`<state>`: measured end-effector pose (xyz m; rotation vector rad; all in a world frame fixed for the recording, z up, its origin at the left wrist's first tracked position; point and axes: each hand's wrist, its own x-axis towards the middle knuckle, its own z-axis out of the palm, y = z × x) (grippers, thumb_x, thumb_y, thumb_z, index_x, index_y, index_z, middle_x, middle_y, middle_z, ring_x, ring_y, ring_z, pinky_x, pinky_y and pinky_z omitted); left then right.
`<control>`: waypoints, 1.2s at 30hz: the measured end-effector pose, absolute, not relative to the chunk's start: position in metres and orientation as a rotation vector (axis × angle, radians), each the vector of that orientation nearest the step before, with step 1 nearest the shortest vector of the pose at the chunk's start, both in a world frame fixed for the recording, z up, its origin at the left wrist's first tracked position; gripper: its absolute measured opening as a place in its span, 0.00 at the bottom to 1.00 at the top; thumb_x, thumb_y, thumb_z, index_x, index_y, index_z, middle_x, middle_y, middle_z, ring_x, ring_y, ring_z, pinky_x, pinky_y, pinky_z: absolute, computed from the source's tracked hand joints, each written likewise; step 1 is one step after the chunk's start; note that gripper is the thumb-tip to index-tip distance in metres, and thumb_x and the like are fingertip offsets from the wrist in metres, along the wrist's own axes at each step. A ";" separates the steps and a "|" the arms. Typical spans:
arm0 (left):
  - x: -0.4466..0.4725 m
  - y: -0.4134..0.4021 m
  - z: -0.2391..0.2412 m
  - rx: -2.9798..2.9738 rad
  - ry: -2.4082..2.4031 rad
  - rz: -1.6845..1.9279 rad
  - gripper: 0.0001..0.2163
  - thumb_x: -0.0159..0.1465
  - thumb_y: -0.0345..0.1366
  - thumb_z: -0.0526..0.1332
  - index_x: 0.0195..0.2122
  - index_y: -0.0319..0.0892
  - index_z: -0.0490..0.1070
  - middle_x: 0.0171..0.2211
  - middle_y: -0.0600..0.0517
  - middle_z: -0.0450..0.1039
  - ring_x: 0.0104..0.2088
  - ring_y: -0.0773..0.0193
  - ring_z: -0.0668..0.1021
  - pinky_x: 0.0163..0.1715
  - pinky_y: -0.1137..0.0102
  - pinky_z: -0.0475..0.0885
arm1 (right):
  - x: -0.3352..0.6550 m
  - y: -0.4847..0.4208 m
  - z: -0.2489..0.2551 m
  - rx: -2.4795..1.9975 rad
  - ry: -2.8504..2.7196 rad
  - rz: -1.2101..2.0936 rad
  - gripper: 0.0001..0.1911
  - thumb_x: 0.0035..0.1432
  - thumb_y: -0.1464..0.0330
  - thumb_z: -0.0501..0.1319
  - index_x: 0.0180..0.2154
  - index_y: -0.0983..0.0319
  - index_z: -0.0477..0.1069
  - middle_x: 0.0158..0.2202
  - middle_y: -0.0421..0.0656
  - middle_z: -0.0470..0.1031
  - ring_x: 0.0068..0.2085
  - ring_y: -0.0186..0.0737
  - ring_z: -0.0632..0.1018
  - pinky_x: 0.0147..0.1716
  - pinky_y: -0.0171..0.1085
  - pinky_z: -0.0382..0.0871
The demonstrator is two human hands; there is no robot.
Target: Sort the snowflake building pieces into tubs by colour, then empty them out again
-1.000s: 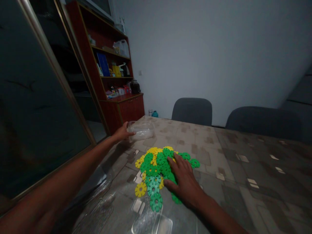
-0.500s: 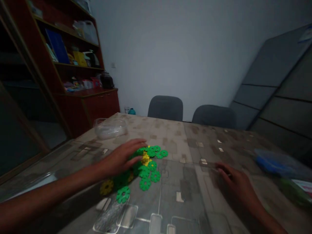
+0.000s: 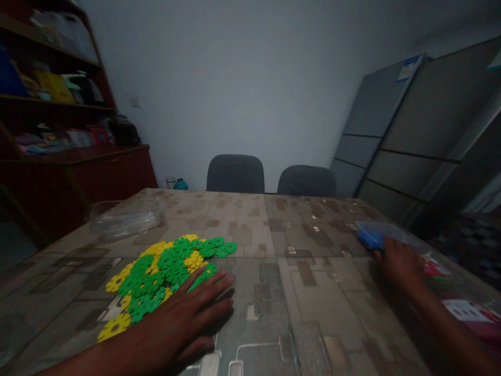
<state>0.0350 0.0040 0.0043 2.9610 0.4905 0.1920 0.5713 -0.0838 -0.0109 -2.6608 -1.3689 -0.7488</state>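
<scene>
A heap of flat green and yellow gear-shaped plastic pieces (image 3: 164,274) lies on the patterned table (image 3: 313,292). My left hand (image 3: 191,318) lies flat on the table with fingers stretched out, touching the near right edge of the heap. My right hand (image 3: 399,263) reaches far right to a clear container with blue pieces (image 3: 373,235); its fingers touch the container's near side, and whether they grip it is unclear.
A clear empty plastic container (image 3: 125,216) stands at the table's far left. Two grey chairs (image 3: 235,175) stand behind the table. A red-brown shelf unit (image 3: 66,141) is at the left, grey panels (image 3: 410,146) lean at the right. Printed papers (image 3: 465,308) lie near the right edge.
The view swung to the right. My left hand left the clear container and came down beside the heap. My right hand left the heap and reached right to the container with blue pieces.
</scene>
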 end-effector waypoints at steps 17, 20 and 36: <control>0.092 -0.005 0.015 2.832 0.214 0.344 0.22 0.64 0.26 0.57 0.59 0.49 0.63 0.65 0.48 0.60 0.66 0.53 0.60 0.66 0.47 0.51 | 0.562 -0.062 0.008 -2.649 -1.715 -0.963 0.13 0.61 0.80 0.53 0.35 0.68 0.76 0.38 0.57 0.79 0.43 0.57 0.75 0.38 0.44 0.61; 0.088 -0.003 0.014 2.765 0.263 0.309 0.23 0.65 0.27 0.57 0.60 0.51 0.61 0.66 0.50 0.58 0.66 0.54 0.60 0.65 0.49 0.53 | 0.547 -0.054 0.010 -2.528 -1.843 -0.950 0.12 0.60 0.79 0.55 0.35 0.65 0.76 0.38 0.53 0.79 0.43 0.55 0.75 0.39 0.44 0.62; 0.069 0.015 -0.009 2.004 0.930 0.498 0.19 0.64 0.40 0.59 0.55 0.41 0.67 0.46 0.45 0.75 0.42 0.56 0.76 0.43 0.63 0.71 | 0.256 -0.102 -0.024 -1.128 -2.307 -0.445 0.12 0.64 0.76 0.52 0.38 0.60 0.73 0.24 0.41 0.73 0.26 0.38 0.72 0.25 0.35 0.63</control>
